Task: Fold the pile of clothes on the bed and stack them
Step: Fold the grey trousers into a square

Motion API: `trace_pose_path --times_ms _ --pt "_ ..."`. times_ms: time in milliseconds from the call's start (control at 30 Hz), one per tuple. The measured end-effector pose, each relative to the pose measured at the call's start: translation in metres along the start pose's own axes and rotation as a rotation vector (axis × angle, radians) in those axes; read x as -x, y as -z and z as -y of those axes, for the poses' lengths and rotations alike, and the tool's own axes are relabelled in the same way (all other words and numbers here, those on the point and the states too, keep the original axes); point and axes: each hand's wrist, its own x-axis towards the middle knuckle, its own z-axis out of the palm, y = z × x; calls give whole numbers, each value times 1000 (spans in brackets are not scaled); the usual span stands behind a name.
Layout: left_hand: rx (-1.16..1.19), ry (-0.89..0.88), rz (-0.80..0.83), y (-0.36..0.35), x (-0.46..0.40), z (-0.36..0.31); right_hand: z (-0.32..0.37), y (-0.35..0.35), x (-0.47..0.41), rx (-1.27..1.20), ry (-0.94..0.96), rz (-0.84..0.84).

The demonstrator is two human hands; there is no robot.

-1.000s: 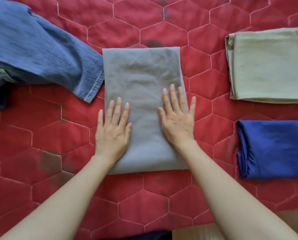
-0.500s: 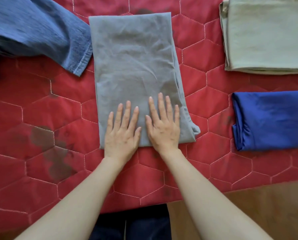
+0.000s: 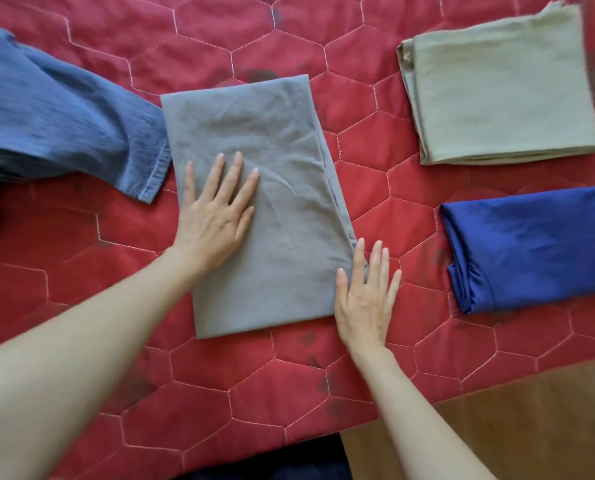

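Now both flat hands, left (image 3: 216, 216) and right (image 3: 367, 296), press the grey garment (image 3: 271, 209).

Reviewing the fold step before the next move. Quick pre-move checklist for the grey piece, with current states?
1. Grey garment folded to a flat rectangle: ok, a few creases only.
2. Left hand flat on it, pinning it: ok.
3. Right hand placed to lift the near right corner: not ok, it lies flat beside the edge, fingers straight, nothing gripped.
4. Right edge layers aligned: not ok, lower layers peek out along that edge.
5. Stack spots ready: ok, beige folded garment and blue folded garment lie separate on the red quilt.
6. Denim garment clear of grey piece: cannot tell, its hem meets the left edge.
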Motion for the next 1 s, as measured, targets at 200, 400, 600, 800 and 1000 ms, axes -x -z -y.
trace_pose_path --times_ms 200,400,600,800,1000 --pt "-75 -194 61 20 -122 45 18 -6 10 3 -182 -73" --pt "-18 -291 139 33 -155 62 42 -13 29 -143 -485 -131" --pt "99 -200 179 33 -155 72 72 -7 48 -330 -727 -164" --pt "101 -151 209 34 -150 71 106 -6 65 -533 -695 -119" --pt "119 -50 224 37 -128 70 110 -8 51 -571 -698 -180"
